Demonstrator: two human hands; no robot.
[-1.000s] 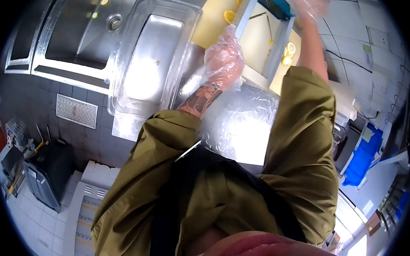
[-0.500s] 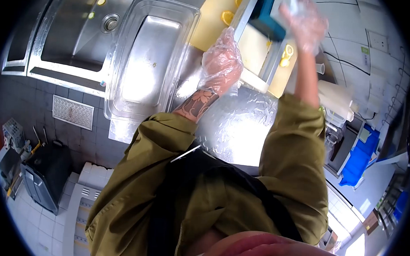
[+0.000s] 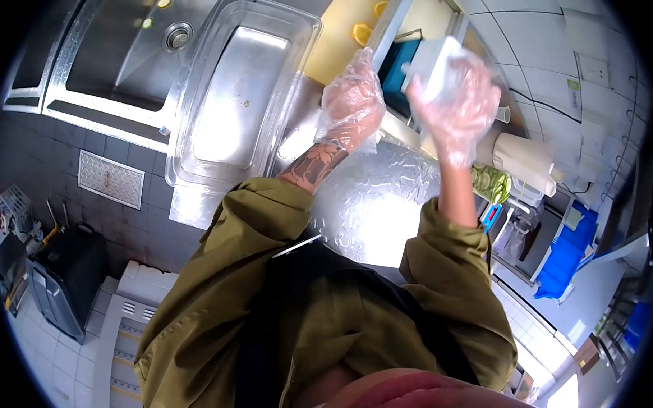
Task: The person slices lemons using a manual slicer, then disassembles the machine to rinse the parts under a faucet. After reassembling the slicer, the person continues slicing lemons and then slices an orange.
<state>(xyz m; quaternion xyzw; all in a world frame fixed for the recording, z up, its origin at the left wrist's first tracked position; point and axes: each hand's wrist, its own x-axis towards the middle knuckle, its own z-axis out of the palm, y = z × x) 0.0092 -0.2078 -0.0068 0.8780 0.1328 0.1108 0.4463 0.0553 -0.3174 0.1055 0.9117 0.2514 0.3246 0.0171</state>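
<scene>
My left hand [image 3: 353, 100], in a clear plastic glove, is closed at the near left side of a grey-framed slicer [image 3: 395, 23]; its fingertips are partly hidden. My right hand [image 3: 463, 104], gloved too and smeared by motion, is closed around a white block-shaped pusher [image 3: 433, 62] above the slicer. A teal block-like part [image 3: 399, 70] sits on the slicer bed, just left of the pusher. Under the slicer lies a yellow cutting board [image 3: 336, 35]. Lemon slices [image 3: 361, 34] rest on it, left of the frame.
A clear plastic tub [image 3: 307, 59] stands left of my left hand, beside a steel sink [image 3: 122, 74] with yellow pieces in it. The steel counter [image 3: 370, 191] is in front of me. Green produce in a bag [image 3: 491, 184] and a pale roll [image 3: 523, 162] are on the right.
My right hand has come toward me with the white pusher, and the teal part has slid nearer along the slicer. The lemon slices right of the slicer are now hidden. My left hand stays put.
</scene>
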